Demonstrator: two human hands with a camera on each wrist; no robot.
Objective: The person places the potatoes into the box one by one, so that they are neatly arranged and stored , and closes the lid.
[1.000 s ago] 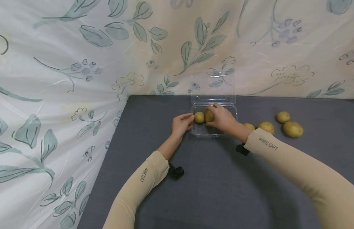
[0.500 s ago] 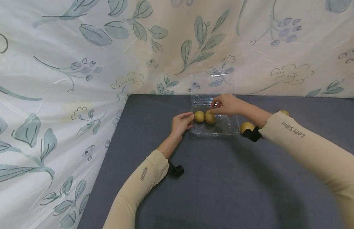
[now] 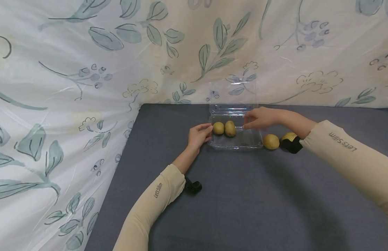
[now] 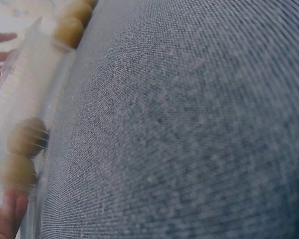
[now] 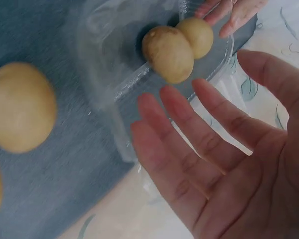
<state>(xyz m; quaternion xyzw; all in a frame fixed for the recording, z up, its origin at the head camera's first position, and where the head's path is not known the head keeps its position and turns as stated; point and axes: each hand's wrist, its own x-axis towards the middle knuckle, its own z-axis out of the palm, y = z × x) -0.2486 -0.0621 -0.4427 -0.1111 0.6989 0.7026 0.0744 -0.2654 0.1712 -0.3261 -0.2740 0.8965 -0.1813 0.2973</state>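
Note:
A clear plastic clamshell container (image 3: 241, 143) lies with its lid (image 3: 233, 94) raised at the back. Two potatoes sit side by side at its left end: a round potato (image 3: 218, 128) and a longer potato (image 3: 230, 128). My left hand (image 3: 197, 137) holds the container's left rim with its fingertips, beside the round potato. Over the container's right part is my right hand (image 3: 263, 118); in the right wrist view its fingers (image 5: 187, 132) are spread and hold nothing, apart from both potatoes.
Outside the container's right side lies another potato (image 3: 271, 142), with one more potato (image 3: 289, 136) partly hidden behind the right wrist's black strap (image 3: 291, 145). A patterned curtain (image 3: 194, 42) hangs right behind the grey table (image 3: 231, 202).
My right hand has let go of the longer potato, leaving it beside the round one, and moved to the right. My left hand stays at the container's left rim.

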